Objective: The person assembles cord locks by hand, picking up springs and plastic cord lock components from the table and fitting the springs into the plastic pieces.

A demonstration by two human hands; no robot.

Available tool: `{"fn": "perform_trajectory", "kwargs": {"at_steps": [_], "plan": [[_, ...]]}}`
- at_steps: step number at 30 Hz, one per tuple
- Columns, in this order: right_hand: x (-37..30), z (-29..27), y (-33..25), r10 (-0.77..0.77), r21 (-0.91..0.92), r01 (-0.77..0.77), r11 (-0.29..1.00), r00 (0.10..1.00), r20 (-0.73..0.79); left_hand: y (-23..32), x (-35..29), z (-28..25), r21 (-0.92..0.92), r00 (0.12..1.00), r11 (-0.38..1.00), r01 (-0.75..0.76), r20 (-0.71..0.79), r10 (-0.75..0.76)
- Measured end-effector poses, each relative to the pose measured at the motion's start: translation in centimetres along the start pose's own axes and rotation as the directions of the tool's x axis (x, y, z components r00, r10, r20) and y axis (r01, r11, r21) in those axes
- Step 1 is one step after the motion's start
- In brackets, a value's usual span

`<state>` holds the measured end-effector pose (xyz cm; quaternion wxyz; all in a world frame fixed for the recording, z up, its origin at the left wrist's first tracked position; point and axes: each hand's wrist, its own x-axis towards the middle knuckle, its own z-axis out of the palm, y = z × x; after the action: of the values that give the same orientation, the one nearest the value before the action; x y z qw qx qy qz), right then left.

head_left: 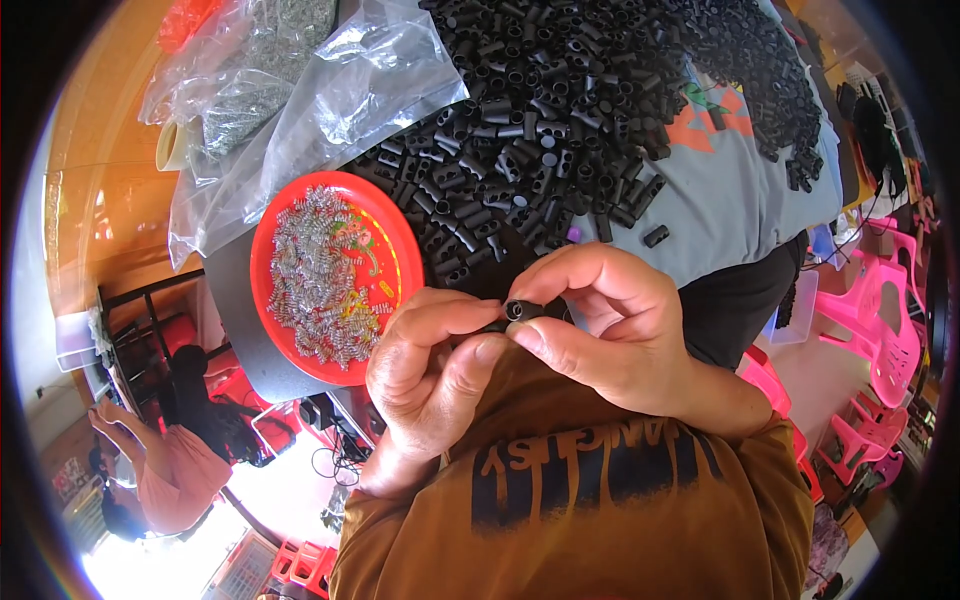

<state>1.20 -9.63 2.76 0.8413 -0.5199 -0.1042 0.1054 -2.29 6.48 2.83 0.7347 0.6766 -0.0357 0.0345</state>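
Observation:
In front of my chest my right hand (620, 330) pinches a short black cord lock barrel (514, 310) between thumb and forefinger. Its round open end faces up, and a shiny ring, perhaps a spring, shows inside. My left hand (425, 365) meets it from the left, thumb and forefinger closed on a small dark piece mostly hidden by the fingertips. Left of my hands, a round red plate (262, 265) holds many small metal springs (315, 265). Beyond them lies a big heap of loose black cord lock parts (530, 120), some hollow with side holes.
Clear plastic bags (370, 75) lie at the far left, one with more springs inside. Grey cloth (690, 220) lies under part of the heap. Pink plastic chairs (870, 330) stand to the right. Another person in a pink top (180, 480) is at the lower left.

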Motion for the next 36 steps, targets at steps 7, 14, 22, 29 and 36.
{"fn": "perform_trajectory", "kwargs": {"at_steps": [7,14,22,29,36], "plan": [[0.1,-0.5,0.0,-0.002,-0.179,0.015,0.984,0.997,0.071,0.3,1.1,-0.4,0.077,0.987,0.988,-0.137,-0.078,0.143],[0.0,-0.5,0.1,-0.043,-0.260,0.062,0.964,0.996,0.079,0.9,1.5,-0.4,0.171,0.985,0.971,-0.169,0.009,0.170],[-0.1,-0.7,-1.5,0.095,-0.304,-0.044,0.952,0.983,0.155,2.3,2.1,-0.6,0.340,0.985,0.924,-0.174,0.051,0.167],[0.0,-0.5,-1.3,-0.059,-0.457,0.138,0.879,0.981,0.183,2.5,2.2,-1.0,0.388,0.973,0.893,-0.229,0.120,0.198],[-0.2,-0.8,-1.2,-0.018,-0.390,0.113,0.914,0.971,0.238,2.6,2.9,-1.8,0.330,0.941,0.889,-0.317,0.224,0.253]]}}
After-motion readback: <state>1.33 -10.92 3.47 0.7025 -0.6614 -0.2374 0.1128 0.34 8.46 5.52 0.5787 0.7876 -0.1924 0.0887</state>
